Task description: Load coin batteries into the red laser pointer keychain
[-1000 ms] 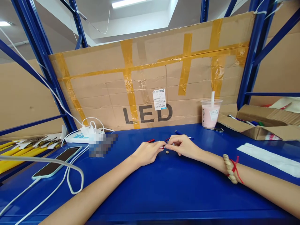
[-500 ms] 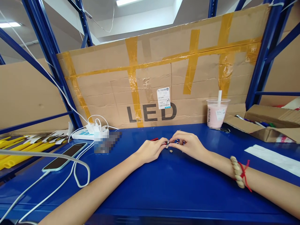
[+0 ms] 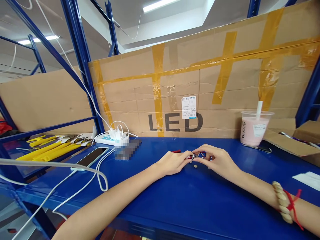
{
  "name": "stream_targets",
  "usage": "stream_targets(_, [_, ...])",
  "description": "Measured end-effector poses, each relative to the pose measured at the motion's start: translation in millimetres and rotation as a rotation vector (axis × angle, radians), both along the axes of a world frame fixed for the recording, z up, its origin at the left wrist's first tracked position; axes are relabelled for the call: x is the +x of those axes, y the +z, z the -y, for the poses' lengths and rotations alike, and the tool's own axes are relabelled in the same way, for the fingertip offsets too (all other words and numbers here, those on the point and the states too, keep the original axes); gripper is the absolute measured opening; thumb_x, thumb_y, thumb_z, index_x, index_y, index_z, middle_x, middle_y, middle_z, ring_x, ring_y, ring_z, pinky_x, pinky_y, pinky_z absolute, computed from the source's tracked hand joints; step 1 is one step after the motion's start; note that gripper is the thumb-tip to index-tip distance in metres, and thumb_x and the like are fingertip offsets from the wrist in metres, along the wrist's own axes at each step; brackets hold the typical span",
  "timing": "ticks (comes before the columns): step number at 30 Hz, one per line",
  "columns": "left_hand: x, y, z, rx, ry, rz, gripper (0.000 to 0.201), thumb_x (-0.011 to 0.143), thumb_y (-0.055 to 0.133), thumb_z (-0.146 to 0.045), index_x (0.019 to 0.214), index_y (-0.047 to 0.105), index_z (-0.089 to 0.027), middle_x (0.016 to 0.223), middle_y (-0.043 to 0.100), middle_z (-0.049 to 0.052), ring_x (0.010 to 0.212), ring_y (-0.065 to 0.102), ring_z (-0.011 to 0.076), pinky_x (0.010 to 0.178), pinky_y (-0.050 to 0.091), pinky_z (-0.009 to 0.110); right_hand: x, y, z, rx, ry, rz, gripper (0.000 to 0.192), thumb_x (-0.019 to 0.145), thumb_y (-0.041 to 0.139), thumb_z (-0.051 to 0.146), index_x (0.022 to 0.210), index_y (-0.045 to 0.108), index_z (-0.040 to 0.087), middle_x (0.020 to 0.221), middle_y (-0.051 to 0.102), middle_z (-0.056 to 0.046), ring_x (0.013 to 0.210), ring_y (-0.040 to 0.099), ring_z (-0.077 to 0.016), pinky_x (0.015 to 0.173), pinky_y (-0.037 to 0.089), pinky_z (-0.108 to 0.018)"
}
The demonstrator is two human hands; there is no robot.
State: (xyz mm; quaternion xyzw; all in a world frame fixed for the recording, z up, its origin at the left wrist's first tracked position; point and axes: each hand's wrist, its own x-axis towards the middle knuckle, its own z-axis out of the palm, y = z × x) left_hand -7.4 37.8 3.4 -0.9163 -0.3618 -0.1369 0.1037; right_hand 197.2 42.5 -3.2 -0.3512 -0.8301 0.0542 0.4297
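Above the blue tabletop, my left hand (image 3: 174, 163) and my right hand (image 3: 218, 158) meet at the fingertips. The thumb and forefinger of my left hand are closed on a small shiny silver piece (image 3: 193, 156). My right hand's fingertips pinch at its other side; I cannot make out exactly what they hold. Dark and bluish bits show in the gap between my right thumb and fingers. A small round tan piece (image 3: 195, 166) lies on the table just below the fingertips. Behind my left hand a red item (image 3: 176, 151) is partly hidden.
At the left are a phone (image 3: 90, 158), white cables and a power strip (image 3: 102, 139). Yellow tubes (image 3: 53, 150) lie farther left. A pink drink cup (image 3: 254, 129), an open cardboard box (image 3: 282, 143) and white paper (image 3: 308, 180) stand or lie right. Cardboard (image 3: 140, 110) walls the back.
The camera view has turned left, so everything sits farther right in the picture. My hands stay together at the small piece, with only slight finger movement.
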Motion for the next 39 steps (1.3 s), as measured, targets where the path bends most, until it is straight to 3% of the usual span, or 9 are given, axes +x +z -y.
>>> stream_targets(15, [0.8, 1.8, 1.8, -0.010, -0.015, 0.000, 0.022, 0.099, 0.036, -0.034, 0.116, 0.046, -0.024, 0.101, 0.068, 0.000, 0.085, 0.068, 0.0188, 0.067, 0.051, 0.024, 1.0, -2.3, -2.8, -0.039, -0.048, -0.006, 0.046, 0.070, 0.060, 0.067, 0.070, 0.070, 0.023, 0.072, 0.066, -0.004, 0.047, 0.049, -0.0126, 0.049, 0.041, -0.029])
stream_targets(21, [1.6, 2.1, 2.2, -0.025, -0.007, 0.009, 0.021, 0.099, 0.037, -0.033, 0.116, 0.047, -0.024, 0.103, 0.068, 0.000, 0.086, 0.069, 0.0185, 0.071, 0.052, 0.025, -1.6, -1.1, -0.5, -0.079, -0.062, -0.029, 0.046, 0.066, 0.062, 0.069, 0.064, 0.066, 0.024, 0.050, 0.056, 0.001, 0.044, 0.047, -0.0140, 0.049, 0.039, -0.030])
stream_targets(28, [1.1, 0.8, -0.8, -0.031, -0.034, 0.078, 0.020, 0.099, 0.039, -0.027, 0.117, 0.045, -0.021, 0.116, 0.064, 0.002, 0.101, 0.064, 0.0179, 0.081, 0.051, 0.025, -4.2, 3.3, 3.1, -0.198, -0.016, -0.121, 0.049, 0.073, 0.055, 0.069, 0.070, 0.064, 0.020, 0.068, 0.065, -0.003, 0.036, 0.049, -0.0106, 0.042, 0.040, -0.029])
stream_targets(39, [-3.5, -4.1, -4.4, 0.048, -0.147, 0.117, 0.018, 0.099, 0.036, -0.022, 0.110, 0.050, -0.019, 0.101, 0.067, 0.003, 0.093, 0.066, 0.0158, 0.085, 0.050, 0.025, -6.3, 6.7, 4.4, -0.367, 0.100, -0.182, 0.048, 0.066, 0.063, 0.065, 0.066, 0.063, 0.018, 0.081, 0.062, -0.005, 0.037, 0.049, -0.0079, 0.038, 0.042, -0.027])
